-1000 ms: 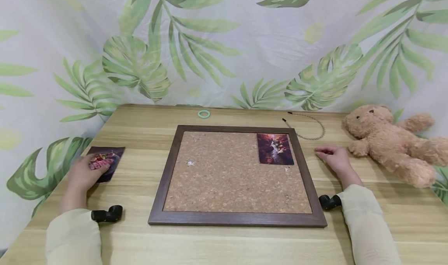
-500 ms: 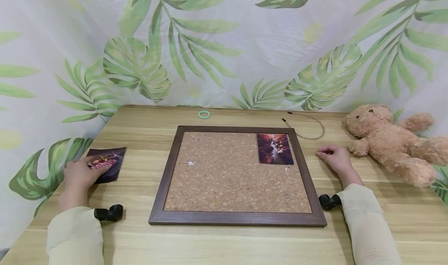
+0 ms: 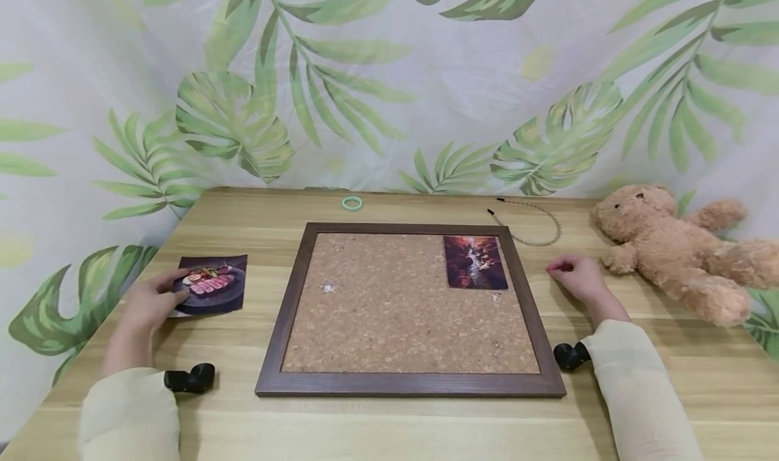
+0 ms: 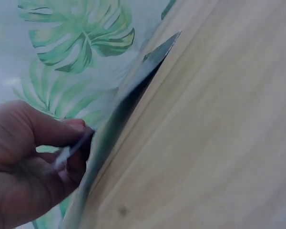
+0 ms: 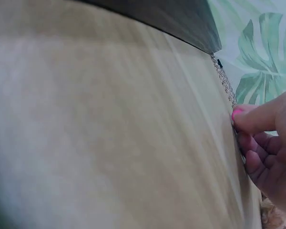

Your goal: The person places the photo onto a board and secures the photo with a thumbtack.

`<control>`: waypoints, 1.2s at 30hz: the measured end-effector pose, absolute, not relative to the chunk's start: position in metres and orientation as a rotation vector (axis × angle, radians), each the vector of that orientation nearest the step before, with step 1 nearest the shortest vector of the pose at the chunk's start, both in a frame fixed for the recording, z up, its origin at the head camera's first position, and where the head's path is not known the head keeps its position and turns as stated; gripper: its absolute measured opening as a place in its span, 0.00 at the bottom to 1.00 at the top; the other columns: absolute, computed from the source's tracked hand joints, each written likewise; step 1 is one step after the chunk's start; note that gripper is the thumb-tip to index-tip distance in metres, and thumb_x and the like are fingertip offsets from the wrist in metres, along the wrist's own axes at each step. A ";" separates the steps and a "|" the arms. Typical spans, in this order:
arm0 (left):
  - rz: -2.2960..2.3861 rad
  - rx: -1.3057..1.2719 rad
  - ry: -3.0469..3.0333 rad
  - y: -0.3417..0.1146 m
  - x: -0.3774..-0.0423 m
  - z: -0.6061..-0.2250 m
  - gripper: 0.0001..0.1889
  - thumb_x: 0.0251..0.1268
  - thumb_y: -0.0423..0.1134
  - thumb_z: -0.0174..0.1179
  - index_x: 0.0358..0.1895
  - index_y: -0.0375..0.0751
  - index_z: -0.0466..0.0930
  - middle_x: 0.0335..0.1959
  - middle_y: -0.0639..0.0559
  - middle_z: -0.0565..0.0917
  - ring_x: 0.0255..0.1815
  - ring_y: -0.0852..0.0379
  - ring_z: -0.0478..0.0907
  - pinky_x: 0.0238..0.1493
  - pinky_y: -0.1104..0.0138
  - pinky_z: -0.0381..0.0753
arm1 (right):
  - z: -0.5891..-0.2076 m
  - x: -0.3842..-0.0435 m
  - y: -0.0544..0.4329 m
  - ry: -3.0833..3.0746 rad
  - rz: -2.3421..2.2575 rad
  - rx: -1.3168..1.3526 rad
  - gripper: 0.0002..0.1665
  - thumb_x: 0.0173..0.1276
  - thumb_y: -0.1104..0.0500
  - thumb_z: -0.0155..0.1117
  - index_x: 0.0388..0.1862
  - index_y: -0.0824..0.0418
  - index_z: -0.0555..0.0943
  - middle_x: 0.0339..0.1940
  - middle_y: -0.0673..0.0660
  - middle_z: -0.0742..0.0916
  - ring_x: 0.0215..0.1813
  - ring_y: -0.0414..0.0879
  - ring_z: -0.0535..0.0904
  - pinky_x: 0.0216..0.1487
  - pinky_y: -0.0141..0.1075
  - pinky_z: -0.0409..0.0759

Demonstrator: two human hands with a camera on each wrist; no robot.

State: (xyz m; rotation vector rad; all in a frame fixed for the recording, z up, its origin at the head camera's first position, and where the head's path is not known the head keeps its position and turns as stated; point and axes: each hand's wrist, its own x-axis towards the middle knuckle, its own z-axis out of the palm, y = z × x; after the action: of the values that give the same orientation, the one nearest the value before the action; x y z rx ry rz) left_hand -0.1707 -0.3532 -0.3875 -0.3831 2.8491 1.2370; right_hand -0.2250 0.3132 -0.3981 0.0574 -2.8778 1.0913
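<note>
On the left of the table, my left hand (image 3: 149, 302) pinches the left edge of a photo print (image 3: 216, 286) of sliced meat on a dark plate. The print (image 4: 117, 119) tilts off the wood in the left wrist view. My right hand (image 3: 581, 278) rests on the table beyond the board's right side, fingers curled. At its thumb and fingertips is a small bright pink thing (image 5: 237, 113), too small to tell its kind. Between the hands lies a brown-framed corkboard (image 3: 402, 319). A reddish landscape photo print (image 3: 476, 263) lies in its upper right corner.
Small whitish spots mark the cork. A green ring (image 3: 351, 203) lies behind the board, and a thin braided cord (image 3: 550, 221) with black ends lies at the back right. A plush bear (image 3: 660, 241) lies beside my right hand. Leaf-patterned cloth (image 3: 365, 96) hangs behind the table.
The meat photo print has shifted right, and my left hand now holds it by its left edge, leaving more of the picture showing. My right hand stays almost still.
</note>
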 end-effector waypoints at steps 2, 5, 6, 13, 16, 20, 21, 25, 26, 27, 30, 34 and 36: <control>1.325 -0.391 2.815 -0.347 -0.173 -0.385 0.27 0.61 0.36 0.48 0.62 0.31 0.54 0.57 0.23 0.54 0.57 0.33 0.50 0.52 0.47 0.53 | -0.397 -0.226 0.312 -2.858 1.142 0.025 0.09 0.60 0.66 0.54 0.34 0.73 0.76 0.30 0.61 0.79 0.32 0.47 0.70 0.32 0.35 0.66; 1.398 -0.394 2.767 -0.335 -0.177 -0.379 0.27 0.63 0.39 0.47 0.63 0.35 0.54 0.61 0.26 0.51 0.59 0.34 0.48 0.54 0.47 0.51 | -0.393 -0.225 0.309 -2.803 1.252 -0.008 0.10 0.61 0.66 0.53 0.37 0.74 0.75 0.31 0.63 0.79 0.31 0.43 0.71 0.32 0.32 0.68; 1.413 -0.390 2.754 -0.330 -0.179 -0.377 0.27 0.63 0.40 0.47 0.64 0.36 0.54 0.61 0.28 0.51 0.60 0.34 0.48 0.54 0.47 0.51 | -0.391 -0.225 0.307 -2.778 1.301 -0.006 0.11 0.62 0.66 0.53 0.38 0.74 0.75 0.32 0.63 0.79 0.32 0.42 0.72 0.32 0.31 0.70; 1.579 -0.282 2.691 -0.293 -0.195 -0.367 0.25 0.63 0.36 0.47 0.63 0.37 0.56 0.59 0.32 0.58 0.51 0.48 0.61 0.42 0.69 0.67 | -0.366 -0.225 0.293 -2.649 1.587 0.050 0.19 0.64 0.63 0.51 0.48 0.78 0.70 0.33 0.55 0.81 0.32 0.35 0.76 0.37 0.34 0.74; 1.691 -0.233 2.655 -0.273 -0.204 -0.364 0.25 0.62 0.33 0.48 0.62 0.35 0.57 0.56 0.33 0.61 0.42 0.58 0.66 0.34 0.77 0.69 | -0.355 -0.230 0.286 -2.676 1.585 0.069 0.21 0.64 0.60 0.52 0.50 0.75 0.71 0.34 0.55 0.81 0.32 0.34 0.75 0.40 0.37 0.73; 1.789 -0.191 2.575 -0.245 -0.215 -0.360 0.25 0.60 0.31 0.50 0.62 0.35 0.59 0.55 0.33 0.62 0.37 0.63 0.67 0.33 0.78 0.69 | -0.343 -0.237 0.270 -2.695 1.631 0.098 0.22 0.64 0.59 0.53 0.51 0.74 0.71 0.41 0.62 0.80 0.35 0.35 0.75 0.44 0.38 0.72; 1.801 -0.185 2.566 -0.239 -0.217 -0.359 0.25 0.60 0.30 0.50 0.62 0.35 0.59 0.56 0.34 0.62 0.38 0.61 0.67 0.34 0.78 0.69 | -0.342 -0.239 0.265 -2.688 1.649 0.107 0.22 0.64 0.60 0.53 0.52 0.74 0.70 0.43 0.64 0.79 0.35 0.35 0.76 0.44 0.37 0.72; 1.823 -0.189 2.518 -0.219 -0.225 -0.360 0.26 0.58 0.30 0.52 0.62 0.37 0.60 0.58 0.35 0.61 0.46 0.52 0.65 0.39 0.74 0.67 | -0.341 -0.245 0.250 -2.634 1.722 0.118 0.22 0.62 0.61 0.55 0.51 0.75 0.70 0.44 0.65 0.78 0.36 0.37 0.76 0.43 0.33 0.72; 1.828 -0.197 2.508 -0.214 -0.227 -0.361 0.26 0.58 0.31 0.52 0.62 0.37 0.61 0.58 0.36 0.61 0.48 0.51 0.64 0.41 0.72 0.66 | -0.341 -0.246 0.246 -2.618 1.744 0.112 0.22 0.62 0.62 0.55 0.51 0.75 0.70 0.44 0.64 0.79 0.36 0.38 0.76 0.43 0.34 0.72; 1.831 -0.197 2.502 -0.210 -0.228 -0.362 0.26 0.58 0.31 0.53 0.61 0.37 0.61 0.58 0.36 0.62 0.49 0.50 0.63 0.43 0.71 0.66 | -0.342 -0.247 0.243 -2.599 1.756 0.112 0.21 0.61 0.62 0.56 0.50 0.76 0.71 0.41 0.62 0.80 0.35 0.38 0.76 0.43 0.35 0.72; 1.795 -0.183 2.519 -0.200 -0.231 -0.367 0.26 0.57 0.31 0.53 0.61 0.37 0.62 0.55 0.36 0.64 0.48 0.50 0.63 0.43 0.68 0.65 | -0.345 -0.250 0.232 -2.565 1.768 0.116 0.19 0.60 0.63 0.57 0.47 0.76 0.72 0.35 0.56 0.81 0.34 0.38 0.76 0.43 0.38 0.73; 1.714 -0.154 2.583 -0.189 -0.235 -0.375 0.24 0.55 0.30 0.55 0.58 0.34 0.65 0.47 0.38 0.68 0.42 0.52 0.64 0.39 0.69 0.65 | -0.348 -0.251 0.219 -2.550 1.779 0.122 0.18 0.60 0.63 0.57 0.45 0.76 0.74 0.34 0.58 0.82 0.33 0.39 0.77 0.43 0.41 0.72; 1.673 -0.144 2.607 -0.185 -0.237 -0.378 0.23 0.55 0.30 0.55 0.57 0.33 0.66 0.43 0.40 0.69 0.39 0.53 0.62 0.37 0.68 0.64 | -0.349 -0.251 0.212 -2.547 1.798 0.134 0.18 0.60 0.63 0.57 0.45 0.76 0.74 0.37 0.62 0.81 0.34 0.42 0.78 0.44 0.43 0.71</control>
State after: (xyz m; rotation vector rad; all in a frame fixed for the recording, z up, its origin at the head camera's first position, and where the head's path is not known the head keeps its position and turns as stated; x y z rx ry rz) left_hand -0.2369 -0.1847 -0.3779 -0.1439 2.6074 1.6732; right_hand -0.2511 0.2121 -0.3494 0.1344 -2.5473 1.7982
